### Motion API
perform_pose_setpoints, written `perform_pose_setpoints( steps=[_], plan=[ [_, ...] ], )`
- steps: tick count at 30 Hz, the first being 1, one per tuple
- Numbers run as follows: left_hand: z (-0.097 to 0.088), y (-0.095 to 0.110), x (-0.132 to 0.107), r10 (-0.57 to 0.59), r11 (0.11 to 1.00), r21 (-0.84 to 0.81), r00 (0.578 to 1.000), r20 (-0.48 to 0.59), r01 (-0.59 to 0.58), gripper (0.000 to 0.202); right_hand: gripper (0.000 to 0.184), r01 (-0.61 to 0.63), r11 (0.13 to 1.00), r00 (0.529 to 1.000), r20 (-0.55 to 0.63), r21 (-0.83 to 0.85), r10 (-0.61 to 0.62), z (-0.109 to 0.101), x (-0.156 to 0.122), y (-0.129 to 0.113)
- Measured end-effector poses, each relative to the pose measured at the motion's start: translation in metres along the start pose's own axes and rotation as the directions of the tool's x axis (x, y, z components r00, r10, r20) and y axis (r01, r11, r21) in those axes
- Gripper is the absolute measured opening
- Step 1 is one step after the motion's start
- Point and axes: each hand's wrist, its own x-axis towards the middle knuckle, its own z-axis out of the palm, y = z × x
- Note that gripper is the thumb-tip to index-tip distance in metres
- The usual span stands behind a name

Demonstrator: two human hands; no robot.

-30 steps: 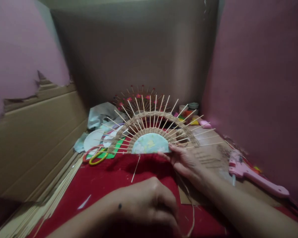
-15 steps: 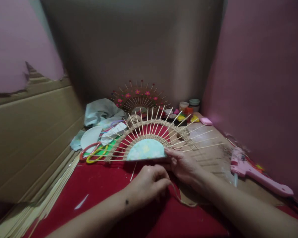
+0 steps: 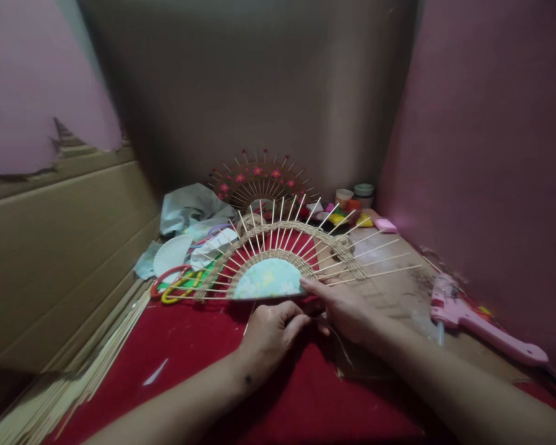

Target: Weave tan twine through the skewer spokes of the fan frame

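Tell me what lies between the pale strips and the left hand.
The head view shows red surface, with a small white sliver on it and, close by the left hand, a thin pale stick.

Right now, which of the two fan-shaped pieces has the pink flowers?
The farther piece, at the back; the nearer piece, held by the right hand, has a turquoise half-circle instead.

Pink wall (image 3: 482, 136) right, torn-edged cardboard panel (image 3: 74, 210) left, dark backdrop (image 3: 241, 86), dim light
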Motion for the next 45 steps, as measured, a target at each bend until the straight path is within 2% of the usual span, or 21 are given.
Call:
perform_pose_setpoints(
  steps=[4,10,13,18,21,25,28,31,33,34,36,37,38,40,43,45],
  plan=[
    [0.004,0.002,-0.002,0.007,0.999,-0.035,1.000,0.010,-0.006,0.027,0.032,-0.047,0.998,0.994,-0.099,-0.033,0.043,0.007,-0.003,-0.001],
    [0.006,0.005,-0.005,0.151,0.987,0.064,0.989,-0.006,-0.150,0.021,0.035,-0.100,0.993,0.985,-0.149,-0.056,0.090,0.013,-0.007,-0.004],
    [0.005,0.006,-0.006,0.187,0.982,0.008,0.982,-0.010,-0.187,0.016,0.035,-0.065,0.992,0.988,-0.149,-0.109,0.049,0.012,-0.006,-0.004],
    [0.002,0.007,-0.008,0.179,0.982,-0.058,0.984,-0.009,-0.179,0.016,0.039,0.014,0.970,0.991,-0.126,-0.244,-0.046,0.008,-0.003,-0.001],
    [0.000,0.006,-0.008,0.203,0.979,0.001,0.979,-0.015,-0.203,0.017,0.039,0.050,0.956,0.993,-0.092,-0.290,-0.080,0.008,-0.004,-0.001],
    [-0.001,0.000,-0.007,0.236,0.963,0.128,0.972,0.014,-0.236,0.019,0.031,0.091,0.973,0.992,-0.067,-0.213,-0.108,0.010,-0.006,-0.001],
    [-0.001,-0.005,-0.007,0.238,0.951,0.198,0.971,0.019,-0.237,0.020,0.033,0.076,0.976,0.993,-0.072,-0.202,-0.093,0.009,-0.006,0.001],
    [0.000,-0.005,-0.006,0.241,0.953,0.185,0.970,0.009,-0.238,0.019,0.039,0.017,0.976,0.994,-0.102,-0.219,-0.040,0.008,-0.005,0.002],
    [0.001,-0.003,-0.005,0.223,0.969,0.110,0.975,0.001,-0.222,0.016,0.039,-0.029,0.982,0.991,-0.130,-0.186,0.005,0.008,-0.006,0.002],
    [0.001,-0.002,-0.005,0.175,0.984,0.037,0.985,0.008,-0.175,0.014,0.038,-0.032,0.985,0.991,-0.136,-0.167,0.009,0.009,-0.006,0.001],
    [0.000,0.002,-0.004,-0.002,0.984,-0.175,0.993,0.116,0.023,0.011,0.033,0.028,0.988,0.993,-0.110,-0.155,-0.045,0.010,-0.006,0.000],
    [0.000,0.004,-0.003,-0.090,0.942,-0.298,0.973,0.212,0.152,0.013,0.030,0.081,0.985,0.992,-0.088,-0.155,-0.096,0.010,-0.007,-0.001],
    [-0.001,0.005,-0.002,-0.151,0.864,-0.421,0.940,0.306,0.275,0.016,0.027,0.129,0.979,0.988,-0.064,-0.157,-0.140,0.010,-0.007,-0.001],
    [-0.001,0.008,-0.001,-0.193,0.630,-0.645,0.891,0.411,0.434,0.025,0.026,0.179,0.967,0.982,-0.017,-0.181,-0.186,0.009,-0.007,-0.001],
    [-0.003,0.011,0.002,-0.235,0.235,-0.851,0.877,0.419,0.470,0.037,0.025,0.216,0.955,0.976,0.022,-0.201,-0.216,0.010,-0.007,0.000],
    [-0.005,0.013,0.004,-0.278,0.058,-0.892,0.866,0.416,0.448,0.037,0.018,0.223,0.963,0.975,0.045,-0.154,-0.219,0.013,-0.008,-0.003]
  ],
)
